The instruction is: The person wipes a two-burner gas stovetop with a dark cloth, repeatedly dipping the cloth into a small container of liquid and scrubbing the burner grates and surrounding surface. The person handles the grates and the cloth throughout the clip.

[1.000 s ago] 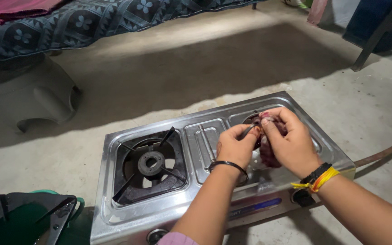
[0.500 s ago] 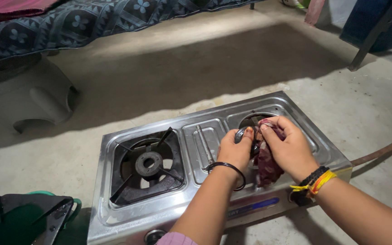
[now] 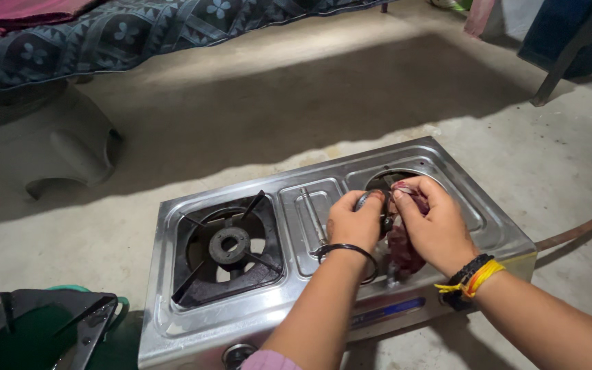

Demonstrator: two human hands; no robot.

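Dark round burner part point(image 3: 366, 201), kinda metallic, pinched in the left hand point(image 3: 353, 223) over the right side of the steel stove point(image 3: 310, 240). Right hand point(image 3: 431, 223) squeezes a maroon rag point(image 3: 402, 241) against it. Fingers hide most of both.

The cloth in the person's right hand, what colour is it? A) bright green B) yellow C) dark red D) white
C: the cloth bunched in the right hand over the stove is dark red, beside the small dark round part that the left hand grips.
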